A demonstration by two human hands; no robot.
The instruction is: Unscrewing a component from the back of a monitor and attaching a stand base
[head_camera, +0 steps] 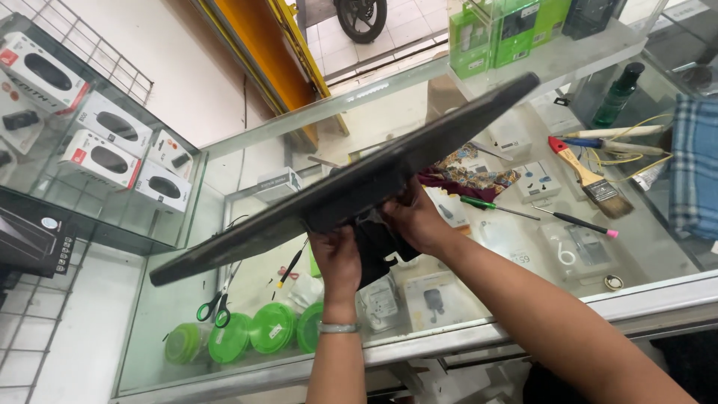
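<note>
Both hands, left hand (338, 258) and right hand (413, 218), are gripping a tilted dark flat panel (351, 183) above the glass tabletop (658, 247). White boxes (112, 153) are sitting stacked in the left case, green boxes (497, 34) at the far edge.

Green-handled scissors (215, 307), a paintbrush (591, 179), screwdrivers (497, 208), green lids (273, 327) on the glass counter (666, 247)

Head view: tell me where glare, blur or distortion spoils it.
Head view: even daylight; pale reflections haze the glass counter, dimming the boxes beneath; the flat dark panel held by both hands, left hand and right hand, stays sharp; wide-angle lens bends the counter edges.
</note>
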